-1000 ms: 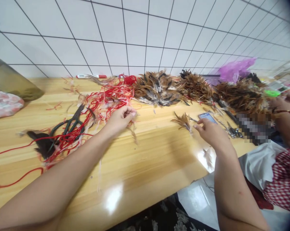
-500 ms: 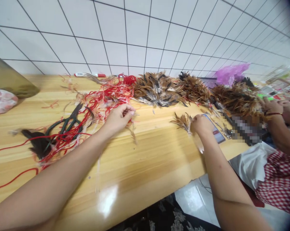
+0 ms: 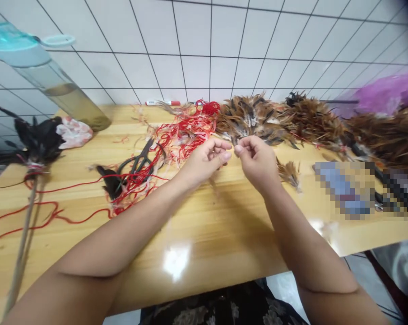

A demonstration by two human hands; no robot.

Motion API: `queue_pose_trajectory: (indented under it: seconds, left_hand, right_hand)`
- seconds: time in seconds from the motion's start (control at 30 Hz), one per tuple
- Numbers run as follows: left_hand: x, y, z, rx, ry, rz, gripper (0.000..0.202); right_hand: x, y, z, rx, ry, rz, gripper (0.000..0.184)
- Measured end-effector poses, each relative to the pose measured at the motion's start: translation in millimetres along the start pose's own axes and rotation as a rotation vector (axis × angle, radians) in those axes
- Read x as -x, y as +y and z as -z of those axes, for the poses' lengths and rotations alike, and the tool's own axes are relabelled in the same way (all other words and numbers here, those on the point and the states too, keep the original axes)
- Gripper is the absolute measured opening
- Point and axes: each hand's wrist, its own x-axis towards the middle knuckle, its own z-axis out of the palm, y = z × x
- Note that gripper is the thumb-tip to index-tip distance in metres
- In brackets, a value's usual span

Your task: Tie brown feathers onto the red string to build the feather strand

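Thumb and forefinger of the left hand [image 3: 207, 159] curled almost together, facing the right hand [image 3: 256, 164], whose fingers were bent in a similar pinch just beside it, above the table [image 3: 224, 243]. Whether anything thin was caught in either pinch could not be told. A small feather tuft [image 3: 292, 174] lay just right of the right wrist, partly hidden; a heap of brown feathers [image 3: 254, 115] stood behind both hands. A light pinch with the fingertips close together probably suited such fine work best, clear of the tangled red cord [image 3: 187, 128], which ran leftward over the handles of the dark scissors [image 3: 142, 158]. Against the tiled wall [image 3: 195, 31] lay a red-and-white marker [image 3: 163, 103]; its lettering was too small to read. No other writing was legible.
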Motion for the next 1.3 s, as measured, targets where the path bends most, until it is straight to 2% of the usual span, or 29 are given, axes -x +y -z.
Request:
queue_pose_trajectory:
  seconds: [0.07, 0.17, 0.3, 0.53, 0.7, 0.97, 1.1, 1.2, 1.23, 1.3]
  left_hand:
    - [-2.3, -3.5, 3.1, 0.037, 0.032, -0.008, 0.028]
    - [-5.7, -8.7, 6.0, 0.056, 0.080, -0.007, 0.030]
    - [-9.4, -14.8, 6.0, 0.053, 0.089, 0.024, 0.030]
    - [-14.5, -24.4, 13.4, 0.205, 0.096, 0.139, 0.033]
    - [-15.7, -25.1, 18.2, 0.262, 0.100, 0.212, 0.035]
    - [-13.4, -23.0, 15.4, 0.055, 0.079, 0.102, 0.030]
    - [-14.1, -21.3, 17.7, -0.018, 0.044, 0.080, 0.025]
    - [-16.0, -14.6, 28.8, -0.164, 0.046, 0.019, 0.021]
    - [-16.5, -11.5, 34.0, -0.241, 0.014, -0.004, 0.020]
    - [-16.9, -5.6, 44.1, -0.423, -0.188, -0.026, 0.013]
  right_hand:
    - [2.5, 1.0, -19.8, -0.024, -0.025, 0.009, 0.005]
    - [7.1, 8.3, -33.1, -0.037, -0.020, -0.009, 0.007]
    - [13.4, 21.2, -34.2, -0.074, -0.038, -0.073, 0.014]
    - [15.8, 42.4, -38.3, -0.328, -0.204, -0.236, 0.026]
    - [16.2, 45.0, -42.7, -0.476, -0.278, -0.300, 0.029]
    - [15.9, 35.7, -38.5, -0.544, -0.400, -0.350, 0.035]
    - [17.0, 37.8, -40.5, -0.542, -0.357, -0.324, 0.031]
    - [14.8, 40.8, -38.2, -0.500, -0.261, -0.338, 0.031]
    - [13.3, 42.3, -36.8, -0.484, -0.228, -0.344, 0.031]
    - [9.8, 45.9, -34.0, -0.462, -0.179, -0.352, 0.030]
